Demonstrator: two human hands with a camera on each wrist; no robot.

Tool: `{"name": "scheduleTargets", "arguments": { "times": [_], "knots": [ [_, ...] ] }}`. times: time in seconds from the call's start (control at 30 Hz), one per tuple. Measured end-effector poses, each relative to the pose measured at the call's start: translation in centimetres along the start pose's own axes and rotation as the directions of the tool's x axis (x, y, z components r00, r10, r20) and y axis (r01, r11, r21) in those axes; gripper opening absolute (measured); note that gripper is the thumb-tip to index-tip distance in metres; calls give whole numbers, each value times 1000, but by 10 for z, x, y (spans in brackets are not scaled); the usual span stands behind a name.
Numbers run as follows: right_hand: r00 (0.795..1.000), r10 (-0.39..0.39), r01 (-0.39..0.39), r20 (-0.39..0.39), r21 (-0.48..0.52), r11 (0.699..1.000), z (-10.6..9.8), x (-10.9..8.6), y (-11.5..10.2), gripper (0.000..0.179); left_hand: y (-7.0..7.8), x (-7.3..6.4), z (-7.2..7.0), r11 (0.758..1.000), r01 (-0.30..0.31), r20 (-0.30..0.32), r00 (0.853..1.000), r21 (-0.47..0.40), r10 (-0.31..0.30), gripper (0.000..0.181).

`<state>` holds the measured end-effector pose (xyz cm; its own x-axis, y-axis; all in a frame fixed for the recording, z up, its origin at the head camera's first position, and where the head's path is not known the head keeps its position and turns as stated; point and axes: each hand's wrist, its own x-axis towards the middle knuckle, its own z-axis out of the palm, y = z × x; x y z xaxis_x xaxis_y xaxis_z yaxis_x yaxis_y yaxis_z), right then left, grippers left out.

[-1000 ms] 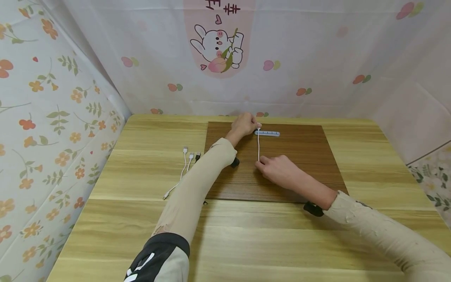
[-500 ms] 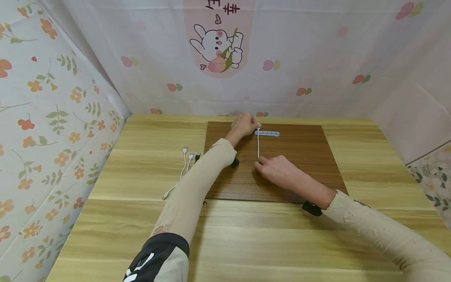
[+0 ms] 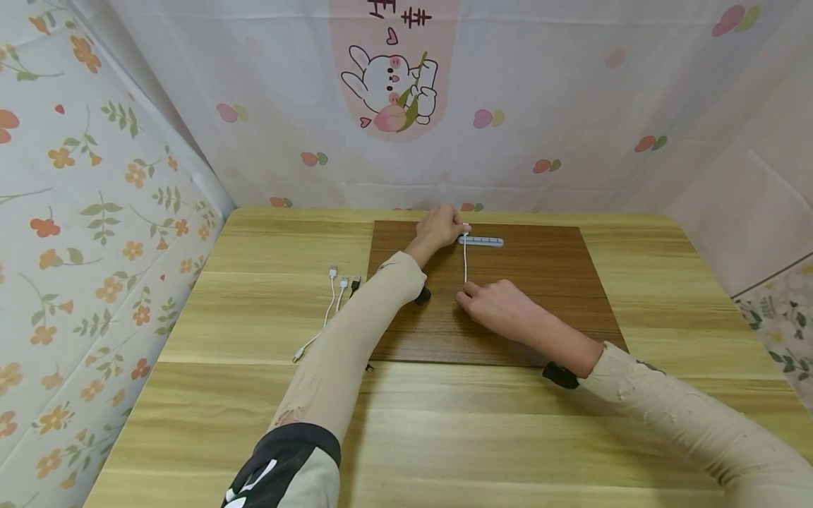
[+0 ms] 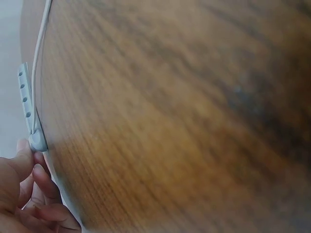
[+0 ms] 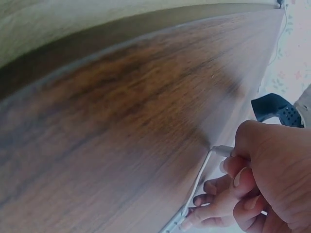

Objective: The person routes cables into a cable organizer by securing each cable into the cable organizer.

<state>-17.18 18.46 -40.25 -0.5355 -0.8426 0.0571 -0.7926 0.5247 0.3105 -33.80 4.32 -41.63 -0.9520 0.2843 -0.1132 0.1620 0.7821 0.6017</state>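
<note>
A short white USB cable (image 3: pixel 466 261) runs across a blue-grey cable clip strip (image 3: pixel 484 241) at the far edge of a brown board (image 3: pixel 533 282). My left hand (image 3: pixel 438 227) pinches the cable's far end beside the strip's left end; in the left wrist view the thumb and curled fingers meet there, and the connector is mostly hidden. Nearer to me, my right hand (image 3: pixel 498 305) pinches the other end. The right wrist view shows that end's white connector (image 5: pixel 222 150) between thumb and fingers. Several slots of the strip (image 4: pixel 25 99) show no cable.
Left of the board lie more cables on the wooden table (image 3: pixel 254 296): white cables (image 3: pixel 332 293) and a black USB plug (image 3: pixel 356 283), partly covered by the left sleeve (image 3: pixel 343 346). A patterned curtain (image 3: pixel 571 106) hangs behind the table.
My right hand has shifted very slightly left and away from me with the cable end. The left hand stays at the strip's end.
</note>
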Motion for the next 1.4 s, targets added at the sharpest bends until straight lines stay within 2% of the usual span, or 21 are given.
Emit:
{"name": "scheduleTargets", "arguments": {
  "times": [0.17,0.4,0.6,0.83,1.07,1.27,1.4],
  "knots": [
    [1000,5,-5,9,-3,1000,-2,1,-3,10,0,0,0,1000,8,1,1000,10,-8,50],
    [999,32,-33,19,46,998,-1,1,-8,5,0,-2,0,1000,18,-3,1000,1,-18,53],
    [998,64,-61,-25,94,994,1,0,-8,10,-1,-5,-1,1000,12,1,1000,-22,-12,53],
    [994,86,-77,-63,136,988,2,-1,-5,16,-4,-11,-9,1000,13,10,1000,-15,-13,41],
    [993,102,-92,-58,156,983,1,1,-5,16,-17,-24,-18,999,-25,-19,1000,-34,24,20],
    [991,114,-100,-68,192,976,-1,6,-6,17,-32,-36,-27,998,-52,-46,998,-47,50,22],
    [989,125,-106,-73,223,969,-2,9,-8,17,-37,-45,-32,994,-93,-65,994,-63,89,21]
  ]
}}
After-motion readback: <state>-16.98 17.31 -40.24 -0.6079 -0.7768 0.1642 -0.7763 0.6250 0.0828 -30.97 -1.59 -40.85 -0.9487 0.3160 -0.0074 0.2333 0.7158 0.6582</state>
